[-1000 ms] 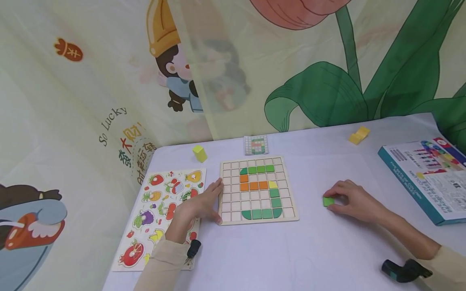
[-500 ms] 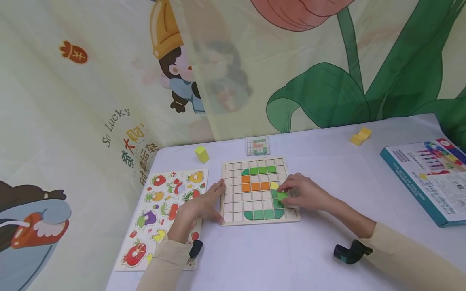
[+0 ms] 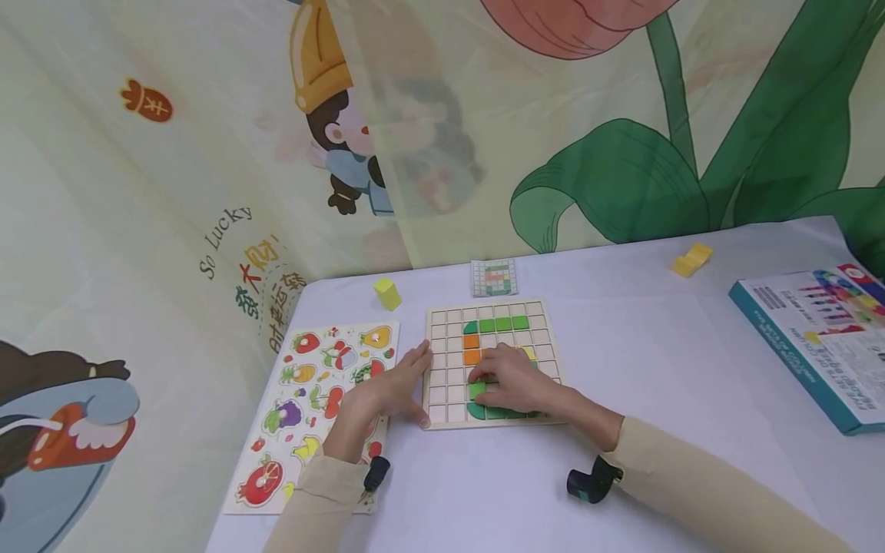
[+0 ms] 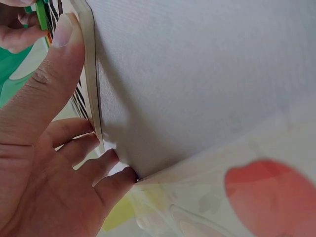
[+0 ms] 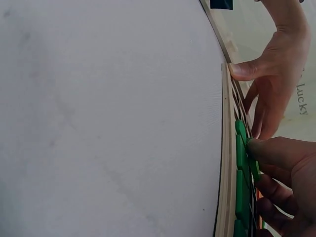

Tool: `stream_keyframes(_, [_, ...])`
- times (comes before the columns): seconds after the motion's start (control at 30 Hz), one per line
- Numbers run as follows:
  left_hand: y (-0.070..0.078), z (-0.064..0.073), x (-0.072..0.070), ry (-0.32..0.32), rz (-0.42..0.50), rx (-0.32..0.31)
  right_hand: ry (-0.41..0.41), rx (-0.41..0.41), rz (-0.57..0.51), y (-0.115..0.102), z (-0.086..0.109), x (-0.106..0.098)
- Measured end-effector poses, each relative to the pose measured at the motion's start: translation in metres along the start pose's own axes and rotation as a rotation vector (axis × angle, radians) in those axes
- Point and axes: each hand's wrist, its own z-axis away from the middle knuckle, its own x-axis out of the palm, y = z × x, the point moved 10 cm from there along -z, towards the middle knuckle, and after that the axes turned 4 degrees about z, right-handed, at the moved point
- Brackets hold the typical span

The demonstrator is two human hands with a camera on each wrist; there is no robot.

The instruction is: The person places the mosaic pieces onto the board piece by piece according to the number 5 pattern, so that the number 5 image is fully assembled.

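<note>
The gridded wooden board (image 3: 437,376) lies on the white-covered table with green, orange and yellow tiles in its cells. My right hand (image 3: 515,379) pinches a light green square tile (image 3: 477,391) between thumb and fingers, low over the board's grid. It is just above the dark green rounded tile (image 3: 475,411) at the lower left of the pattern, and the hand hides several other tiles. In the right wrist view the green tile (image 5: 254,167) looks tilted. My left hand (image 3: 396,386) rests against the board's left edge, fingers and thumb spread; the left wrist view shows the thumb (image 4: 66,54) along its rim.
A fruit-picture puzzle board (image 3: 273,442) lies partly beneath my left forearm. Behind the grid board are a small pattern card (image 3: 494,277) and a yellow-green block (image 3: 388,293). Yellow pieces (image 3: 691,260) lie at the back right, near a teal-edged box (image 3: 795,338).
My right hand has carried the green tile leftward from the bare table at the right, across the board to its lower left part. The left hand has stayed at the board's edge.
</note>
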Motion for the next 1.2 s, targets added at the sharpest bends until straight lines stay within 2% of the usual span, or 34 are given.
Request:
stream_keyframes(0.27, [-0.0026, -0.0028, 0.0005, 0.014, -0.023, -0.004, -0.014, 0.023, -0.004, 0.0007, -0.005, 0.0055])
stream_keyframes(0.53, [-0.0036, -0.0034, 0.0011, 0.017, -0.01, -0.001, -0.008, 0.033, -0.007, 0.0008, -0.0012, 0.0062])
stream_keyframes(0.83, [-0.0026, -0.003, 0.0012, 0.017, -0.01, 0.009, 0.027, 0.016, -0.001, -0.0025, -0.0005, 0.005])
stream_keyframes(1.2, [-0.0024, -0.0029, 0.0013, 0.023, -0.004, 0.006, 0.018, -0.003, -0.017, 0.0022, 0.0013, 0.0021])
